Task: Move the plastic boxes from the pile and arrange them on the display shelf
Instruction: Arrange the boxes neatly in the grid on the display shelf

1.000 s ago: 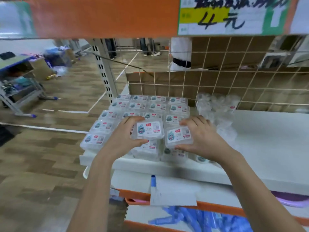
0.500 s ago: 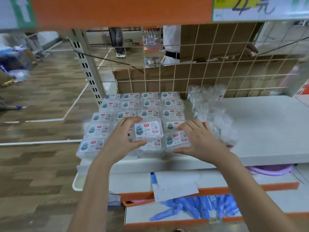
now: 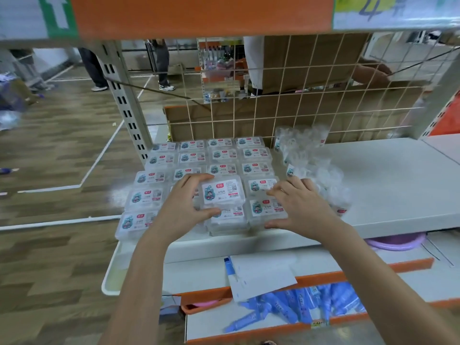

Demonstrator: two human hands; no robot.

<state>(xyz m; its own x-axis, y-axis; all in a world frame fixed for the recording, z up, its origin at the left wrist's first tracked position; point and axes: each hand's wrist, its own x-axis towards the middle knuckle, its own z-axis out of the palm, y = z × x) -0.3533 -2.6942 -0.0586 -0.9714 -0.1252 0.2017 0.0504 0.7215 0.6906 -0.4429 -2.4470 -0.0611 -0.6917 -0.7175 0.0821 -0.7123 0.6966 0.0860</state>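
Clear plastic boxes with white labels stand in neat rows (image 3: 224, 155) on the left part of the white display shelf (image 3: 398, 185). My left hand (image 3: 184, 207) grips one labelled box (image 3: 222, 191), held on top of the front stack. My right hand (image 3: 301, 205) curls round the front right box (image 3: 267, 207), fingers on its far side, thumb at its near edge. A loose pile of clear boxes (image 3: 313, 160) lies to the right of the rows, partly blurred.
A wire grid (image 3: 286, 100) backs the shelf, with cardboard behind it. An upright post (image 3: 124, 103) stands at the left end. An orange-edged lower shelf (image 3: 286, 314) holds blue packets and a white paper. People's legs stand on the wooden floor beyond.
My right hand has lowered its box into the front row beside the stack. My left hand still holds its box on top. The camera has shifted left and down.
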